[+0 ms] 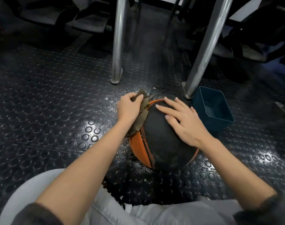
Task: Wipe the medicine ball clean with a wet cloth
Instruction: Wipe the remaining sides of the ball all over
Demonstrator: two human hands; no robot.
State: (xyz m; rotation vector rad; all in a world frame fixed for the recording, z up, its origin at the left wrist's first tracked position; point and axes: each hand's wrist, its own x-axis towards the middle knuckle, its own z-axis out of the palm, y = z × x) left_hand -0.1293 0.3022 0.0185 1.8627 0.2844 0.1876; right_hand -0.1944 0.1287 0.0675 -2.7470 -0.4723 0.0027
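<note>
A black and orange medicine ball point(161, 140) sits on the studded rubber floor in front of my knees. My left hand point(129, 108) grips a brown wet cloth point(141, 118) and holds it against the ball's upper left side. The cloth hangs down along the ball's left edge. My right hand point(184, 120) rests flat on the top right of the ball with its fingers spread and straight.
A dark blue plastic tub point(212, 108) stands on the floor just right of the ball. Two metal legs point(118, 46) point(203, 51) rise behind it. The floor point(57, 111) around the ball is wet. Gym equipment bases fill the back.
</note>
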